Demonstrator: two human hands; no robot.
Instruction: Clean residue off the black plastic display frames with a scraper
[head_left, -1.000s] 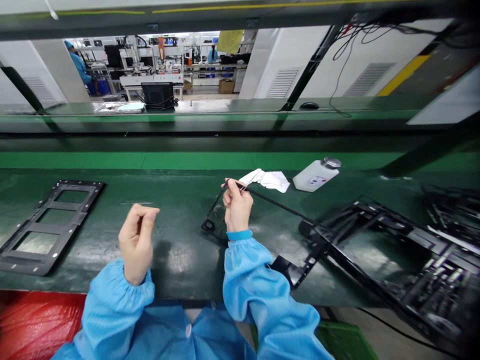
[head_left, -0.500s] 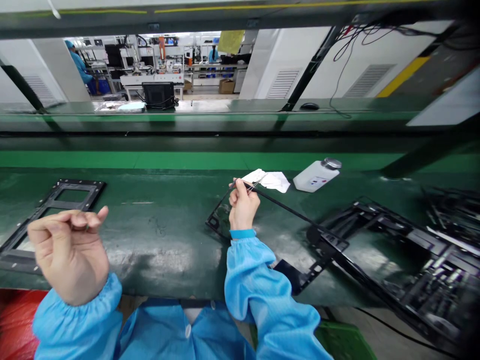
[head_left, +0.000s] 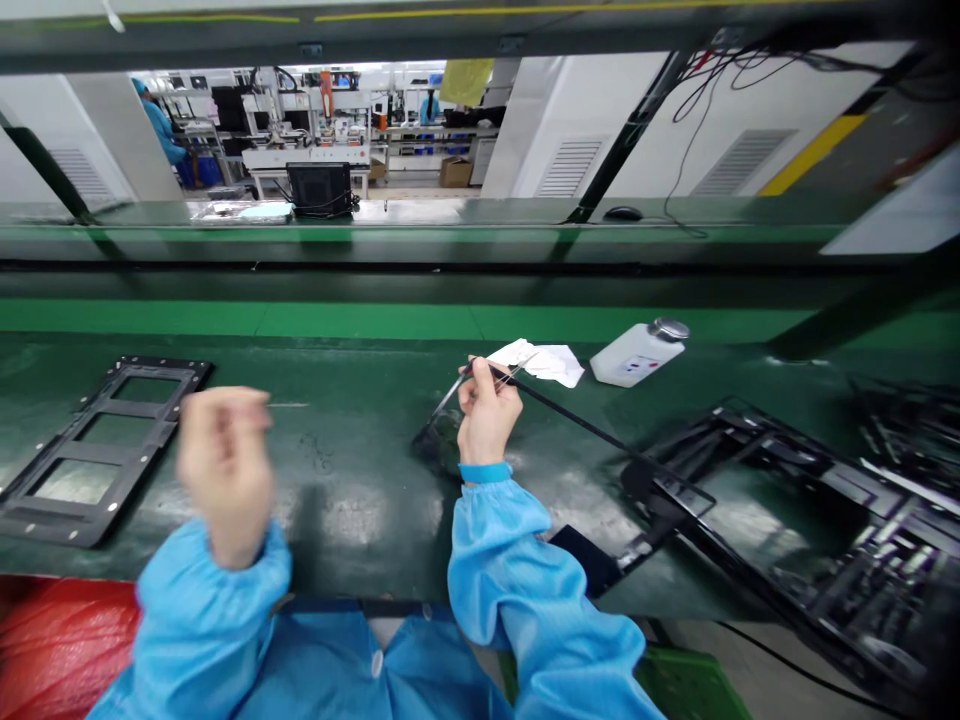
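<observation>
Fingers (head_left: 482,378) of right hand (head_left: 487,425) tight on black frame (head_left: 571,414); left hand (head_left: 227,475) a curled blur, hold unclear

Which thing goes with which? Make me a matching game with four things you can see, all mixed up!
Things:
1. Thin black frame
2. Bottle
3. Flat panel
4. Shiny plastic

Clues:
A. Red, low in the left corner of the picture
B. Held in the person's right grip
C. Mostly white
D. On the left of the tabletop, with three openings

Right pairs: 1-B, 2-C, 3-D, 4-A.
</observation>
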